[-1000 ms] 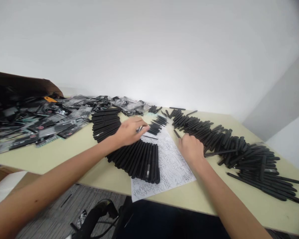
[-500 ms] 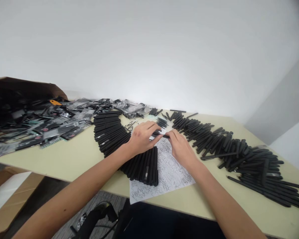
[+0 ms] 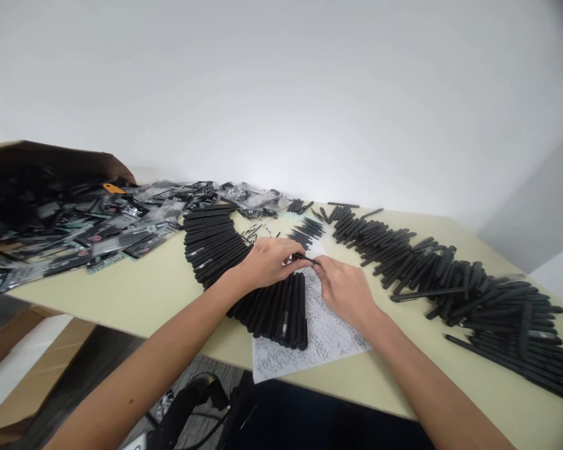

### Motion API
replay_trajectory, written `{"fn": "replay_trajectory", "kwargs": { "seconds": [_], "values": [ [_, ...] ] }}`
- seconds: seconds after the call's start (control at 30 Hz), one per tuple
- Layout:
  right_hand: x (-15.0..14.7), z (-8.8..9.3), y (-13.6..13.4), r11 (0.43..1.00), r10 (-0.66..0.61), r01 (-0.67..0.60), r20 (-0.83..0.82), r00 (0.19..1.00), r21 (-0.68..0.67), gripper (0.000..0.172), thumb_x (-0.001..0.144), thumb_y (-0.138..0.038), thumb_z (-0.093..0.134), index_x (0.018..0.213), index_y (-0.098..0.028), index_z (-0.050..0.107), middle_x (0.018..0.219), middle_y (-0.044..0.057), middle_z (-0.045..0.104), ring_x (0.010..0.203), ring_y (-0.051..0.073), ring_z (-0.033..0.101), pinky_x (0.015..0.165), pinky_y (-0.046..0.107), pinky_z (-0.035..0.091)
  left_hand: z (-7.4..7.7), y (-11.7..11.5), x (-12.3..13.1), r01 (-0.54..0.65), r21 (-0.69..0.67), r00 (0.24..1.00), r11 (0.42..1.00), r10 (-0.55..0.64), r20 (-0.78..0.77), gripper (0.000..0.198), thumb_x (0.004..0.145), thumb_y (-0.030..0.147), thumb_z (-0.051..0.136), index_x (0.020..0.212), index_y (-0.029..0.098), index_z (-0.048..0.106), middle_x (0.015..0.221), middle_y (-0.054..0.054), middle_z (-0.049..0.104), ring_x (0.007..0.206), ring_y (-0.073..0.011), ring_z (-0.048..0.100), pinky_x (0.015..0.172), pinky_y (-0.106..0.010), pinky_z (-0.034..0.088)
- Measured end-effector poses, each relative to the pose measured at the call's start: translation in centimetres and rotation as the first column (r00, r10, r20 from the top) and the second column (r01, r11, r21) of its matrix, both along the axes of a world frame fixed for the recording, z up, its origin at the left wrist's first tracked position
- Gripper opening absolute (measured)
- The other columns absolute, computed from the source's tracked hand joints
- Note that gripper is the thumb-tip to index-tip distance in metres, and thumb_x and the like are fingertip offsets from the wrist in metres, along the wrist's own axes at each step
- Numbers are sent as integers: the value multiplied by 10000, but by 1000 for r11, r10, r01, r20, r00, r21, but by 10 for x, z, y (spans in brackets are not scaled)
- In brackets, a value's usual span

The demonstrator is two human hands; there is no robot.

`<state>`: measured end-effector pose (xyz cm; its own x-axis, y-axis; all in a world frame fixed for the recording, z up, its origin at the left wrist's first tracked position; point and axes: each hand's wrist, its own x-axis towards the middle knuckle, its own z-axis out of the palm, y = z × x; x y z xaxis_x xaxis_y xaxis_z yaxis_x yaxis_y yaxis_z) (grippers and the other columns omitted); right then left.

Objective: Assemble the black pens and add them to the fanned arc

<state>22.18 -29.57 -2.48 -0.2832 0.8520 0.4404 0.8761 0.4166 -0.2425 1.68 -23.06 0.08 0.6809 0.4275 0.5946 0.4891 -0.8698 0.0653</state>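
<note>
Black pen (image 3: 306,257) pinched btwn L hand (image 3: 268,262) & R hand (image 3: 344,287); mostly hidden.

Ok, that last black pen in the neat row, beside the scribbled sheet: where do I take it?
Pinch the end pen at its near end, coming from the right over the scribbled sheet. Its left flank lies against the neighbouring pens; the right flank and near end look free.

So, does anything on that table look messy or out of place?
The pens on the right lie jumbled, crossing each other, unlike the neat fanned row. The scribbled sheet overhangs the table edge.
</note>
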Motion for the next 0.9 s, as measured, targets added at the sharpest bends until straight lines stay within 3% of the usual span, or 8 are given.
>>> {"fn": "replay_trajectory", "kwargs": {
  "seconds": [0.17, 0.3, 0.47, 0.67, 0.9],
  "values": [
    [1, -1, -3, 997, -18, 16, 24, 1000, 81, 264, 1002, -215, 434, 1082, -222, 685, 953, 66, 762, 762, 213, 680, 588, 310, 333, 2, -3, -2, 59, -18, 998, 998, -59, 9, 264, 984, 422, 609, 998, 180, 712, 938, -32, 767, 853, -160, 718, 740, -238, 477],
    [4, -3, -2, 995, -33, 31, 22, 999, 91, 359, 970, -209, 474, 1242, -281, 697, 915, 40, 772, 752, 209, 688, 576, 306, 330, 4, -3, -4, 80, -36, 996, 996, -79, 31, 235, 977, 397, 625, 1006, 180, 710, 945, -25, 766, 867, -158, 718, 759, -241, 487],
    [7, -4, 1, 996, 12, -11, -2, 1000, 88, 368, 1035, -319, 443, 1330, -295, 662, 926, 42, 779, 767, 219, 700, 599, 308, 341, 5, -4, -6, 69, -59, 997, 996, -68, 28, 192, 966, 347, 640, 1040, 181, 701, 990, -22, 768, 910, -161, 722, 806, -250, 503],
    [9, -2, 5, 998, 57, -60, -75, 996, -33, 314, 1059, -386, 425, 1024, -227, 695, 858, 47, 754, 743, 211, 678, 639, 293, 344, 8, -11, -3, 103, -107, 994, 989, -107, -32, 246, 1008, 300, 542, 1168, 187, 689, 1061, -55, 745, 955, -172, 704, 837, -251, 506],
    [14, 2, 5, 995, 34, -42, -95, 995, -87, 367, 1052, -439, 426, 848, -224, 642, 724, 33, 693, 658, 193, 613, 613, 291, 301, 12, -10, -8, 68, -145, 980, 987, -93, -174, 319, 1047, 307, 461, 1293, 243, 654, 1036, -47, 728, 884, -162, 683, 766, -245, 468]
  ]
}}
